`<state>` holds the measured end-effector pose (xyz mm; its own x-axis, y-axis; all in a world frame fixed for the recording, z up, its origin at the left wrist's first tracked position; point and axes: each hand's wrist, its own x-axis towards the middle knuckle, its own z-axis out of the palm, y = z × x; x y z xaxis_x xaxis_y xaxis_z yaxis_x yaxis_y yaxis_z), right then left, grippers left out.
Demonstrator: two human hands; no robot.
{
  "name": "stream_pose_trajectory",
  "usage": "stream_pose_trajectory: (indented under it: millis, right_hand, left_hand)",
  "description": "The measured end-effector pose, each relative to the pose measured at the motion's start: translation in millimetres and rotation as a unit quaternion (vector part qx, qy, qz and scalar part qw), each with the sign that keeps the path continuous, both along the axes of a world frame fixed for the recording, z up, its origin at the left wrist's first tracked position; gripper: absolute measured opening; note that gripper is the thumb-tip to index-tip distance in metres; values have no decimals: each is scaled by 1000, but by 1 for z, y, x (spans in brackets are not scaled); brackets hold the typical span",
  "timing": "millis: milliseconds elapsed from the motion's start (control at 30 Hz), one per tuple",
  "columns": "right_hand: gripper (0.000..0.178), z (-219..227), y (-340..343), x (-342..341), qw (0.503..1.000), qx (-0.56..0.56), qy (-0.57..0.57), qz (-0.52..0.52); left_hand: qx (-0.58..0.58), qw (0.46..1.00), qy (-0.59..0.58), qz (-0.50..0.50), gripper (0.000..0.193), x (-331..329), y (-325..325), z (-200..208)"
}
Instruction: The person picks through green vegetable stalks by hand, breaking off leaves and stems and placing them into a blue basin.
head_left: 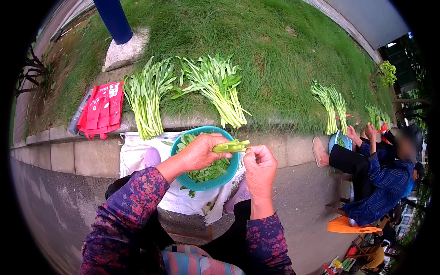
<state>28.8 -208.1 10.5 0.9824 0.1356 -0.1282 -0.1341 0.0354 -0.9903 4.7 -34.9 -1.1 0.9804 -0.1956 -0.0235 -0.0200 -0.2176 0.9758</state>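
Observation:
My left hand (201, 153) is closed around a small bundle of hollow green water spinach stems (230, 146), their cut ends pointing right. Right at those ends, my right hand (260, 166) is closed in a pinch, thumb against bent fingers; what lies between them is too small to make out. Both hands are above a teal plastic basin (201, 185), which holds torn green leaves and stem pieces (211, 171). The basin rests on a white cloth sack (176, 201) between my feet, and a few green scraps lie on the sack.
Beyond the basin, two water spinach bunches (145, 98) (219, 89) lie across the kerb (270, 123) onto grass. A red bag (101, 110) and a grey umbrella-like tube (79, 114) are at left, near a blue post (113, 20). Seated people (382, 176) work at right beside another blue basin (343, 139).

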Motion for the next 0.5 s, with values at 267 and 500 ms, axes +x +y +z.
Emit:
stream_pose_trajectory:
  millis: [267, 500]
  right_hand:
    - [6, 9, -15, 20, 995, 82, 23, -55]
    - [9, 2, -12, 13, 993, -68, -63, 74]
  left_hand:
    - [-182, 966, 185, 6, 26, -4, 5, -1]
    - [-164, 965, 203, -30, 25, -4, 22, 8]
